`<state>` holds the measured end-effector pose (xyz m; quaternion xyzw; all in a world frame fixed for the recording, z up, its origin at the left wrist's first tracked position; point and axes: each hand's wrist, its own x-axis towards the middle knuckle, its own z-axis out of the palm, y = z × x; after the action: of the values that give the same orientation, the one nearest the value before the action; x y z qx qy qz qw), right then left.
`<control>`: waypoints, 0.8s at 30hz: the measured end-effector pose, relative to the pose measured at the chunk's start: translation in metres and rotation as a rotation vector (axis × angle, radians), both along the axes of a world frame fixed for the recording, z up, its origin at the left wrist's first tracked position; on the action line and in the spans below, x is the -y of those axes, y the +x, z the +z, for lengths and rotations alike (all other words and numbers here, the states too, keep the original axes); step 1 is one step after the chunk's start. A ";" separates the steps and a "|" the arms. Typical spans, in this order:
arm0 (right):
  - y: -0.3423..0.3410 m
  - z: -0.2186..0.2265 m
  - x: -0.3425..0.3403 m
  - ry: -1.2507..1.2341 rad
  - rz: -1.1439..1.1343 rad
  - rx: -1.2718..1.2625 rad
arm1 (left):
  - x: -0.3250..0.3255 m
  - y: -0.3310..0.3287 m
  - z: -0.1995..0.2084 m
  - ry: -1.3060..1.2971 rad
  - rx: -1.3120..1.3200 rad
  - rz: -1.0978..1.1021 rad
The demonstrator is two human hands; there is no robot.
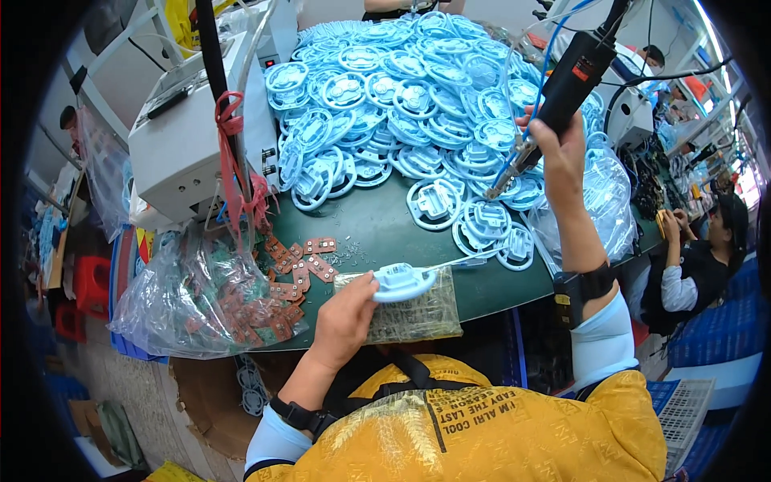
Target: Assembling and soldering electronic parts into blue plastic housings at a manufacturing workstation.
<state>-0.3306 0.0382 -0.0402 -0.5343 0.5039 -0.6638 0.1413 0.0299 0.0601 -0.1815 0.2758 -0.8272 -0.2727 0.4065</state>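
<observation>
My left hand (347, 315) is closed on the edge of a light blue plastic part (405, 284), held over a patch of clear tape (418, 317) at the table's front edge. My right hand (562, 157) grips a black electric screwdriver (572, 84) hanging from above. Its tip points down and left over the near edge of a big heap of light blue steering-wheel-shaped parts (409, 96). Small brown circuit boards (301, 275) and scattered tiny screws (347, 253) lie left of my left hand.
A clear plastic bag (193, 297) of circuit boards lies at the table's left edge, below a white machine (197, 128). Another clear bag (598, 205) lies right of the heap. A cable and red ribbon (230, 128) hang at left. A person (699, 257) sits at right.
</observation>
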 end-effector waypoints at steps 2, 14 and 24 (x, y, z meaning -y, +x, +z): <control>0.009 0.014 0.005 -0.026 0.048 -0.011 | -0.002 0.001 -0.001 -0.127 0.050 0.002; 0.151 0.051 -0.018 -0.090 0.473 0.241 | -0.004 -0.004 -0.002 -0.067 0.130 0.084; 0.098 0.078 -0.035 -0.138 -0.006 -0.049 | -0.003 0.002 -0.010 -0.057 0.267 0.016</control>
<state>-0.2325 0.0735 0.0374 -0.5571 0.4621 -0.6841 0.0898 0.0323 0.0633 -0.1916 0.3044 -0.8792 -0.2066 0.3029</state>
